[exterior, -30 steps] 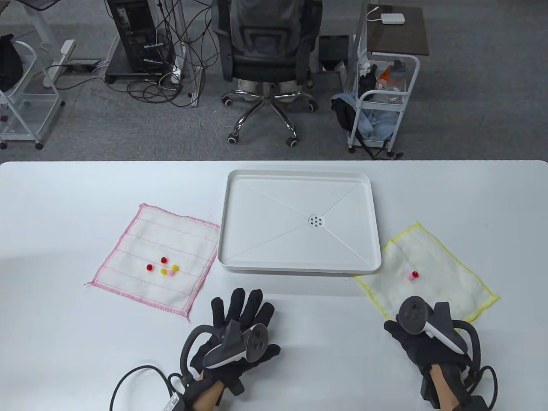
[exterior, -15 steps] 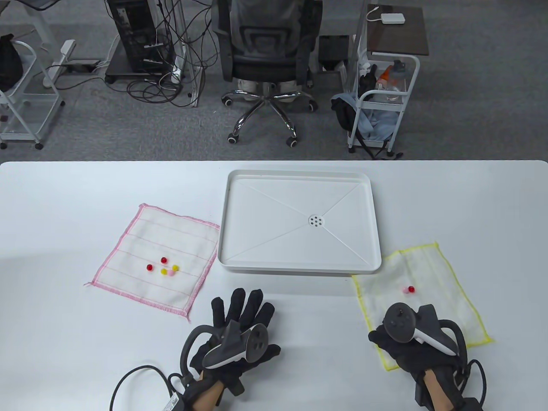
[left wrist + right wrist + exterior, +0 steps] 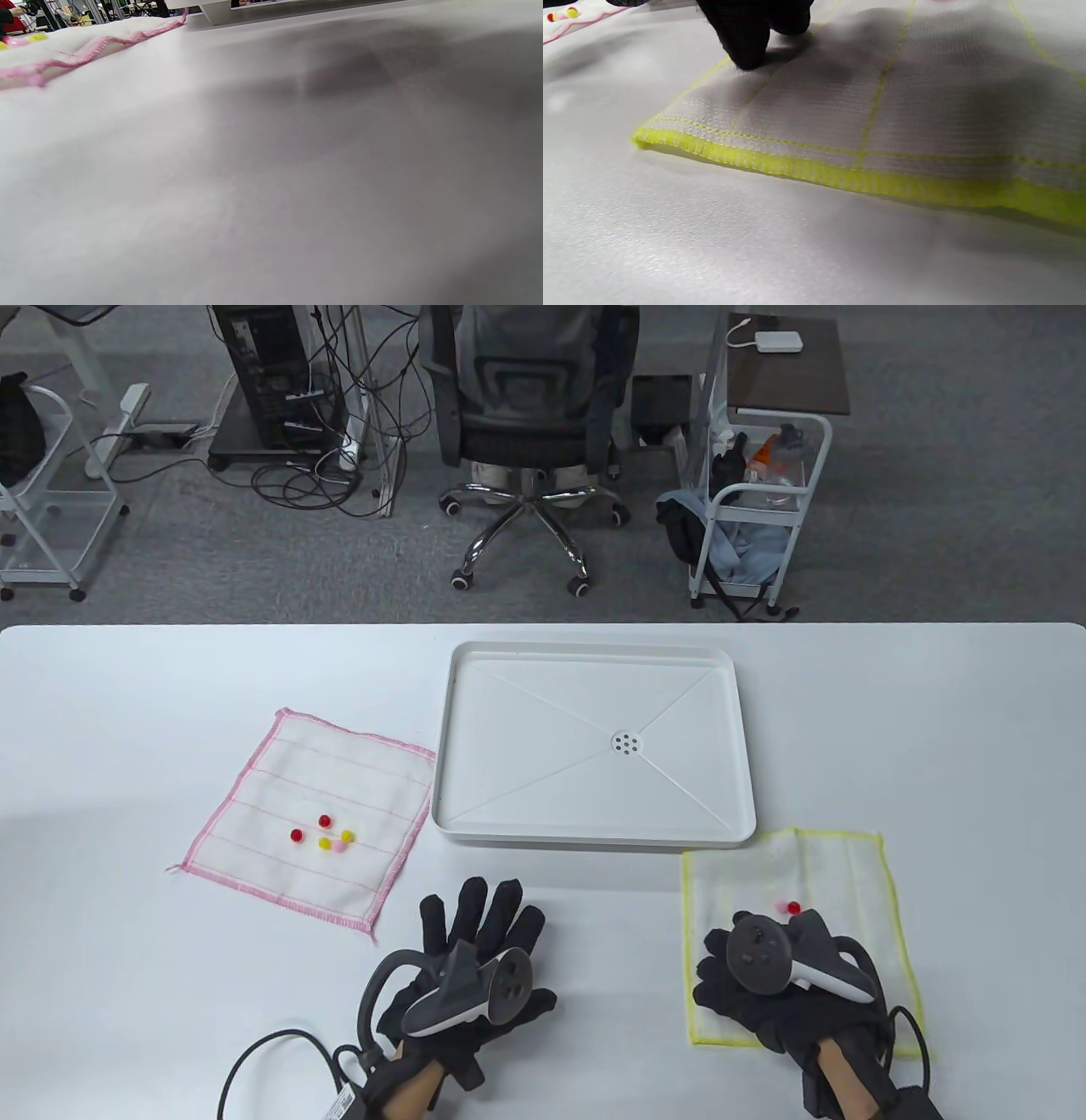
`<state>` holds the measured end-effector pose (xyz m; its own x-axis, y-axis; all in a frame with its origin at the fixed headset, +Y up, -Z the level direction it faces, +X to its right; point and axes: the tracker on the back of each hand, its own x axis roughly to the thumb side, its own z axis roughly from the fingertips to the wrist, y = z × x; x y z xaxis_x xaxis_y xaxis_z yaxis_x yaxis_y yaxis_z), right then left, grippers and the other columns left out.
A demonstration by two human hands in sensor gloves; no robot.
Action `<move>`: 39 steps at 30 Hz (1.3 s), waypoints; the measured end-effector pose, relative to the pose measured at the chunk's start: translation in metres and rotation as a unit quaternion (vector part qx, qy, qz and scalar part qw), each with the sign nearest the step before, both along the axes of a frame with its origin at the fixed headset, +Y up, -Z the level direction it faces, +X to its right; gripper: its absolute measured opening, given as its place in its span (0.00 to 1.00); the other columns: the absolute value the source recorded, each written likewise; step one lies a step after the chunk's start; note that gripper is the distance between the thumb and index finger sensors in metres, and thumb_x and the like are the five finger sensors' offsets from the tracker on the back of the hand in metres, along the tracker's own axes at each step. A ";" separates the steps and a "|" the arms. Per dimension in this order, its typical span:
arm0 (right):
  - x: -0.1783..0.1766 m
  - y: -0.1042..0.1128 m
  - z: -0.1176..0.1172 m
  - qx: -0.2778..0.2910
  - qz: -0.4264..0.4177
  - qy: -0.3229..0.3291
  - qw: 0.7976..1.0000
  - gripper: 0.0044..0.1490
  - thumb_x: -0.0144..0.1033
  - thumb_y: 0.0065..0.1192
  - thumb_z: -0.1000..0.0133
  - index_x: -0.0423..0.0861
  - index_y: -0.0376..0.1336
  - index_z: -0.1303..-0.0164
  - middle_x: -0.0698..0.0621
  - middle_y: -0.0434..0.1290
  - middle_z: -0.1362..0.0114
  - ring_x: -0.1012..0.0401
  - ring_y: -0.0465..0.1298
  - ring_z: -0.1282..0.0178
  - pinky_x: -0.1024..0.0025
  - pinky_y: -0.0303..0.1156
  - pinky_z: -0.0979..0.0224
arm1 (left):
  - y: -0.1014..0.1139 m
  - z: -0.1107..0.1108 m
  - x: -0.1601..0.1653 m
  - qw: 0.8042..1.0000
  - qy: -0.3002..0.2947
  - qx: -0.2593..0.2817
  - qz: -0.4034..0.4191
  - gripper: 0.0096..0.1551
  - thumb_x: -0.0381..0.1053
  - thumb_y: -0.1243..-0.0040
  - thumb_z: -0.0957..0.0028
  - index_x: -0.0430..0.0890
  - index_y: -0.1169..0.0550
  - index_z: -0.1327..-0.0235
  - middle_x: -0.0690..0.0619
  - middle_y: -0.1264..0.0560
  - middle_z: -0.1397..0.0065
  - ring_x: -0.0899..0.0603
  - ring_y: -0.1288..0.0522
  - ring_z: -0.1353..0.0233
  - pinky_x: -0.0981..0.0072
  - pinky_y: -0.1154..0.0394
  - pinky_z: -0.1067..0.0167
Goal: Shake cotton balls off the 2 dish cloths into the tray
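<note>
Yellow-edged cloth flat on desk at 5 o'clock of tray; right hand rests on its near part, fingers hidden under tracker in table view. Right wrist view alone shows fingertips pressing waffle weave. Red cotton ball just beyond hand. Left hand flat, fingers spread, empty. Pink-edged cloth at 8 o'clock of tray, carrying cotton balls.
</note>
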<state>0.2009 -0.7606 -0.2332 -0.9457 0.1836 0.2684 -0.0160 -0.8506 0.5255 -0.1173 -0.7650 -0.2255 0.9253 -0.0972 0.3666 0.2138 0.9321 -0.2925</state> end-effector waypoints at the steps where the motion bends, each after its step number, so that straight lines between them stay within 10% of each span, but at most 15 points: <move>1: -0.002 -0.001 0.000 -0.002 0.001 0.003 1.000 0.39 0.63 0.43 0.46 0.55 0.59 0.27 0.60 0.47 0.15 0.55 0.36 0.16 0.46 0.37 0.18 | 0.000 0.000 0.000 1.000 0.000 0.000 0.000 0.51 0.86 0.72 0.50 0.67 0.69 0.20 0.60 0.76 0.14 0.41 0.75 0.16 0.38 0.71 0.27; 39: -0.117 -0.015 -0.021 -0.084 0.073 0.131 0.985 0.53 0.67 0.42 0.46 0.54 0.30 0.21 0.52 0.22 0.17 0.52 0.21 0.21 0.45 0.28 0.20 | 0.001 -0.004 -0.006 1.000 0.022 -0.014 0.009 0.51 0.86 0.71 0.49 0.67 0.69 0.20 0.59 0.76 0.14 0.40 0.76 0.17 0.36 0.71 0.27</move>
